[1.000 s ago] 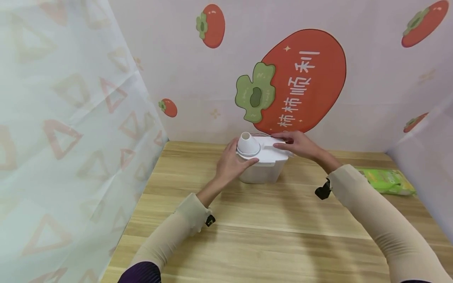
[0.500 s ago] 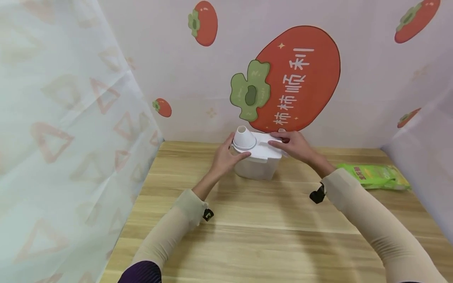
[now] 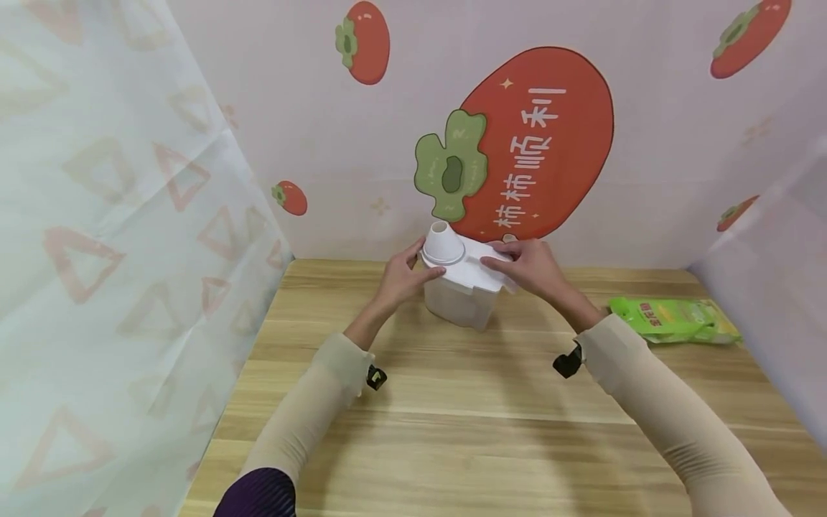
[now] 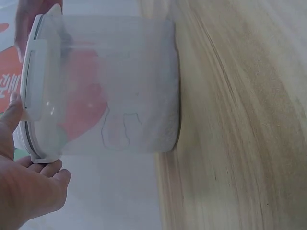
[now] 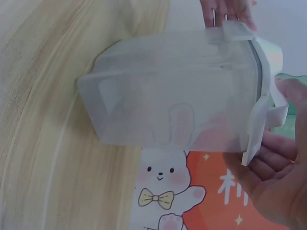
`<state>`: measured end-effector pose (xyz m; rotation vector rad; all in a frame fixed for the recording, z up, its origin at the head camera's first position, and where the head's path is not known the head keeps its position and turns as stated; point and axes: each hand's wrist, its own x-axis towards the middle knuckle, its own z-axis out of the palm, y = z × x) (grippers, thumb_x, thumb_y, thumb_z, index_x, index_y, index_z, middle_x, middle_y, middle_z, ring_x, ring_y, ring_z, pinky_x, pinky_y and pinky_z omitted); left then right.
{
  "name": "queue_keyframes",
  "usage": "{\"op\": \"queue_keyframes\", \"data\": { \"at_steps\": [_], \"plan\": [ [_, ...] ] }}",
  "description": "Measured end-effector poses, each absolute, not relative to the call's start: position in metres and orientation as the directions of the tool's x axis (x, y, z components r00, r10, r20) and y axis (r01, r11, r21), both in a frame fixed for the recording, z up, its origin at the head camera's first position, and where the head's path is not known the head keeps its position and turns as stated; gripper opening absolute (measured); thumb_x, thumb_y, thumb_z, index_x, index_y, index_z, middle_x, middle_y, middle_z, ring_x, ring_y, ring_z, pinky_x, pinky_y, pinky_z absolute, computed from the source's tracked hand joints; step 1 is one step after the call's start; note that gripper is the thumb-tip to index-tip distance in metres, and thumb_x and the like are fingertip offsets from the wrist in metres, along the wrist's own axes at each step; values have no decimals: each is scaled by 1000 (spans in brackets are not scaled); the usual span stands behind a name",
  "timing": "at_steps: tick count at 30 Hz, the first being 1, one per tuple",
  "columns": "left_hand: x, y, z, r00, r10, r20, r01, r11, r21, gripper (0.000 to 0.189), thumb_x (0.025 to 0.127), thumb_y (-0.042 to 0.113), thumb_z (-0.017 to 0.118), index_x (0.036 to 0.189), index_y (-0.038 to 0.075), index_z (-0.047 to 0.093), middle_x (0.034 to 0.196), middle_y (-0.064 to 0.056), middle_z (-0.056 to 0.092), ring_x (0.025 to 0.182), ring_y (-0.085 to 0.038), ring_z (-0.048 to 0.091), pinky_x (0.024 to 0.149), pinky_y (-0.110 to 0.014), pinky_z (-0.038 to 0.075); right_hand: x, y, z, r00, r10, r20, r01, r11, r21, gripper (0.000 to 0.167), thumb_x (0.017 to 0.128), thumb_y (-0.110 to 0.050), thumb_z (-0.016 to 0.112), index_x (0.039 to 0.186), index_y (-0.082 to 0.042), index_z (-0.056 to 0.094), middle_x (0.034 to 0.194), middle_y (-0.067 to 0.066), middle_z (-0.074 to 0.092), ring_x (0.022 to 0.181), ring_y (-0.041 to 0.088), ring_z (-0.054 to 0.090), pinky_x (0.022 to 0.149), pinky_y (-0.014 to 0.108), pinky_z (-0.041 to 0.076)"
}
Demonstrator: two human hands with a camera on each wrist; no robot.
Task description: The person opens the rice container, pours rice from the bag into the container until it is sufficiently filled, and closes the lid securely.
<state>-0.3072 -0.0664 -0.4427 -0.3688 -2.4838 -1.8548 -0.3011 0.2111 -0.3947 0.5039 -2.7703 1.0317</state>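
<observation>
A translucent storage container (image 3: 459,305) with a white lid (image 3: 474,273) stands on the wooden table near the back wall. A white cone-shaped cap (image 3: 443,245) with an open top sits on the lid's left part. My left hand (image 3: 402,278) grips the lid's left end, its thumb on top and its fingers at the outer edge. At the other end my right hand (image 3: 531,266) holds the lid, thumb above and fingers around the far side. In the right wrist view, a side latch (image 5: 255,132) sticks outward beside the right fingers. Pale contents (image 4: 165,115) show near the container's base.
A green packet (image 3: 675,321) lies on the table (image 3: 452,431) at the right. The printed back wall (image 3: 349,143) rises close behind the container, and a patterned sheet (image 3: 129,251) borders the left side.
The container has turned slightly, so a front corner now faces me more. Both hands have stayed on the lid and moved with it. The head view has shifted a little.
</observation>
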Motion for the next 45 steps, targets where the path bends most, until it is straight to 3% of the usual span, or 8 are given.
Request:
{"op": "queue_keyframes", "data": {
  "at_steps": [14,19,23,25,28,32,37,45],
  "plan": [
    [-323,-70,-446,-964,221,146,150,4,989,74,96,13,80,160,3,43,166,-13,41,153,-24,42,123,-41,39,-273,186,-386,-927,-178,331,-327,815,-479,44,89,-41,85,83,2,81,54,5,57,65,25,51,53,32,39],
    [-326,-73,-445,-971,205,122,136,55,989,72,97,19,80,159,6,46,164,-9,45,149,-20,47,116,-30,46,-271,181,-385,-915,-201,351,-350,827,-440,47,89,-41,86,69,0,74,52,3,52,64,24,48,53,32,37],
    [-324,-72,-439,-975,163,153,182,181,966,72,96,28,81,157,6,50,161,-9,49,150,-24,47,120,-36,44,-273,183,-376,-917,-254,306,-363,850,-382,56,91,-49,82,62,-4,67,51,3,48,62,24,45,56,33,34],
    [-320,-70,-435,-975,148,165,201,280,939,72,96,33,80,157,6,50,162,-9,49,151,-28,46,122,-42,41,-276,188,-371,-923,-287,255,-366,857,-362,55,91,-54,80,70,-3,72,58,7,58,65,26,51,59,36,41],
    [-312,-65,-430,-970,164,181,237,458,857,79,97,42,77,160,6,45,164,-10,45,152,-32,43,124,-46,38,-281,200,-368,-914,-363,180,-405,839,-363,54,92,-55,77,109,-4,80,101,16,76,93,33,67,80,46,56],
    [-302,-58,-426,-942,247,228,334,614,715,92,96,49,76,164,0,35,169,-15,38,155,-31,39,126,-43,34,-291,218,-370,-854,-511,97,-500,755,-425,77,94,-50,78,155,-9,55,160,17,50,145,41,48,113,65,44],
    [-286,-51,-420,-932,284,224,360,663,657,110,91,57,79,166,-2,24,173,-20,26,160,-31,27,128,-47,30,-299,236,-373,-780,-625,21,-553,674,-489,95,90,-47,83,164,-7,39,169,15,38,158,47,24,119,71,35],
    [-266,-35,-415,-956,249,156,293,771,565,123,89,69,74,169,0,10,177,-19,9,165,-32,10,131,-51,21,-306,245,-372,-721,-691,47,-617,610,-497,85,90,-35,86,160,-7,47,163,11,48,149,37,46,117,62,43]
  ]
}}
